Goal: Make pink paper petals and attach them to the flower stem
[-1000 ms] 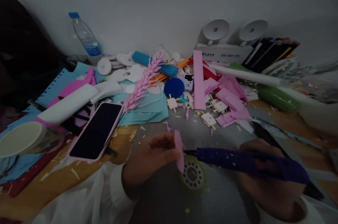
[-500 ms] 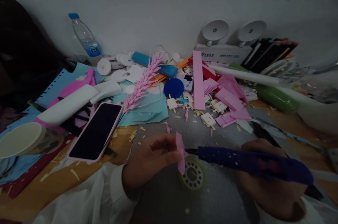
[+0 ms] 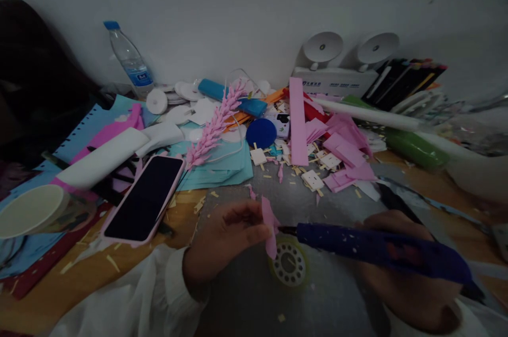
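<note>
Between the thumb and fingers of my left hand (image 3: 234, 234) is a small pink paper piece (image 3: 269, 220), held upright. My right hand (image 3: 405, 268) wraps around a long dark-blue tool (image 3: 369, 244) with a reddish patch on its side. Its thin dark tip points left and meets the pink piece, or sits just beside it; I cannot tell which. Below the paper lies a tape roll (image 3: 289, 263) with a yellow-green rim, on a grey mat (image 3: 325, 294). Beyond my hands rests a pink flower spike (image 3: 216, 128) made of many small folded pieces.
A phone (image 3: 145, 199) and a lidded cup (image 3: 34, 212) stand on the left, with a water bottle (image 3: 133, 59) behind. Pink paper strips (image 3: 298, 123), small white cards (image 3: 313, 181) and scraps cover the back. A two-headed lamp (image 3: 337, 78) and pens (image 3: 405, 80) are at the wall.
My left hand and the pink paper piece have shifted very slightly left. The blue tool's tip has dipped a touch; both grips are unchanged.
</note>
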A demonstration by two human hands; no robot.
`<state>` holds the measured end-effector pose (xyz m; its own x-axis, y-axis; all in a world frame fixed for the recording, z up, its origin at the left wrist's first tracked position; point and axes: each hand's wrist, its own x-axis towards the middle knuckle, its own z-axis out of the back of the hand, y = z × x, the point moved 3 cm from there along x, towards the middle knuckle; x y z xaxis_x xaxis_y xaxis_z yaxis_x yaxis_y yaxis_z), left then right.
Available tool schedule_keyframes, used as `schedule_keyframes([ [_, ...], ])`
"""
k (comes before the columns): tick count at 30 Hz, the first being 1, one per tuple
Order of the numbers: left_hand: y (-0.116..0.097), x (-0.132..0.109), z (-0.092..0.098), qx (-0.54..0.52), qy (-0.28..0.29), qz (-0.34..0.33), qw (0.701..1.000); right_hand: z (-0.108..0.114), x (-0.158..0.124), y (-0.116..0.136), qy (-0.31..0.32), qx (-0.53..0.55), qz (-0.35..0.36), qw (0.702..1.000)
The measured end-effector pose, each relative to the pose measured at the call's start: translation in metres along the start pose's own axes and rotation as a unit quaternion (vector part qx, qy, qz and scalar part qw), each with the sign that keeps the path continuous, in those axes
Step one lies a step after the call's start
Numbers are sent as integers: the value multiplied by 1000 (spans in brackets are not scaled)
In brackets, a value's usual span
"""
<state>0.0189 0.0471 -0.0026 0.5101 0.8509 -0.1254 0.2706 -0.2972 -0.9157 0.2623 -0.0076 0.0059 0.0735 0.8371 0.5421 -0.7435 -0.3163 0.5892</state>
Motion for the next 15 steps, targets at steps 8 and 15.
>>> schedule_keyframes([
  [8,0,-1,0,0,-16,8,1000,-1,4,7,28,-40,61,997],
  [15,7,5,7,-74,-60,2,995,16,-11,-8,-20,-72,1,997],
])
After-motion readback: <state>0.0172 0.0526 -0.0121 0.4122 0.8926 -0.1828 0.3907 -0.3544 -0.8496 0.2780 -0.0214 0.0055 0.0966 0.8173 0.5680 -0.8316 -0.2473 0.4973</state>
